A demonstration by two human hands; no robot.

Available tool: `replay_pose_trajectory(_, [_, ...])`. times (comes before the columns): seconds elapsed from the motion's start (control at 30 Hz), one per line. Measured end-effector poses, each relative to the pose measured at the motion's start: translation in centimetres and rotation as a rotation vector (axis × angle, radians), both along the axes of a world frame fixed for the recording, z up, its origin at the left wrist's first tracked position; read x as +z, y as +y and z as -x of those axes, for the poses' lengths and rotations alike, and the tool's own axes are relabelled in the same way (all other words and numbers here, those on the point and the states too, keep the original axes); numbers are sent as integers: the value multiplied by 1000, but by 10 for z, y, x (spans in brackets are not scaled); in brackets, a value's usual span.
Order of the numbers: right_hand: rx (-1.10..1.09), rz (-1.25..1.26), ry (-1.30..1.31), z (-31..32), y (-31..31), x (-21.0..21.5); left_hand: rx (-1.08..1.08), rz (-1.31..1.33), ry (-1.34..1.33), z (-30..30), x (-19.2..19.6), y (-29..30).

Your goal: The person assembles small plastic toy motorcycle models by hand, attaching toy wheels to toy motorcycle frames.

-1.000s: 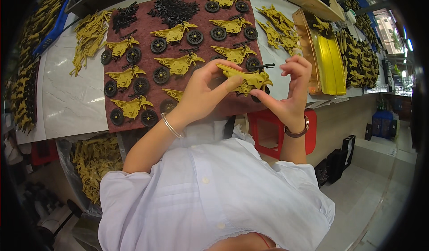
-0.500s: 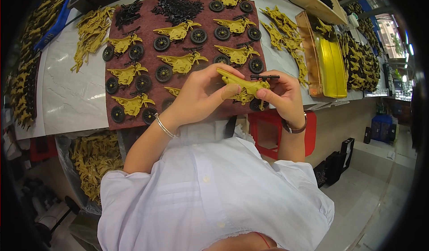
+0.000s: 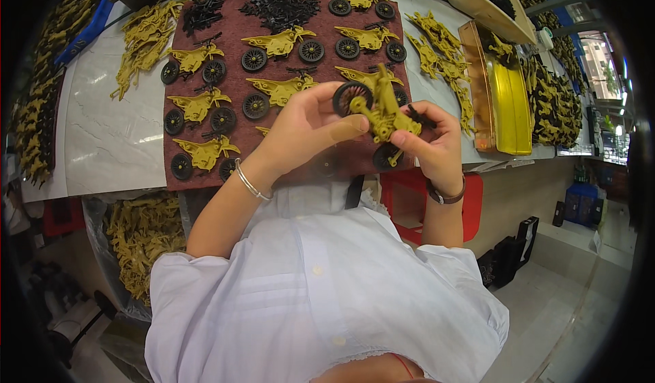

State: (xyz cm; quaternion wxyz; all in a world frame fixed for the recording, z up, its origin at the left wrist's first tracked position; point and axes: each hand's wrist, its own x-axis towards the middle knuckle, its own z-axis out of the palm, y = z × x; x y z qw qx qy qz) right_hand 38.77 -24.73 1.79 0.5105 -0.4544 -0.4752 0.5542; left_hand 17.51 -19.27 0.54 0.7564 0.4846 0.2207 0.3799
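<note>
Between both hands, above the near right part of the maroon cloth (image 3: pixel 235 15), is a yellow toy motorcycle (image 3: pixel 387 113) with black wheels and black handlebars. My left hand (image 3: pixel 317 120) is closed on its rear end, near the raised wheel, with the thumb along the body. My right hand (image 3: pixel 437 141) grips the front end by the handlebars, thumb and fingers pinching. The other wheel hangs below, next to the right thumb. Several similar toy motorcycles (image 3: pixel 278 42) lie in columns on the cloth; my left hand and forearm cover some of them.
Black handlebar parts (image 3: pixel 280 6) are heaped at the cloth's far edge. Yellow body parts lie in a left pile (image 3: pixel 147 38) and a right pile (image 3: pixel 437 49). A copper-coloured box with a yellow lining (image 3: pixel 510 113) stands right. Below the table sit a bag of yellow parts (image 3: pixel 143 246) and a red stool (image 3: pixel 471 205).
The toy motorcycle has been turned in my hands, so its wheels and underside now show. My left hand has shifted slightly right, and both hands keep hold of it.
</note>
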Motion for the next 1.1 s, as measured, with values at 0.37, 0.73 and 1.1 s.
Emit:
replay_pose_trajectory(0.37, [-49, -81, -46, 15, 5, -5, 144, -105, 203, -4, -7, -14])
replay_pose_trajectory(0.73, [-58, -96, -160, 31, -4, -4, 269, -273, 218, -4, -21, -13])
replay_pose_trajectory(1.1, [-74, -86, -121, 38, -5, -5, 241, -319, 288, 2, -12, -8])
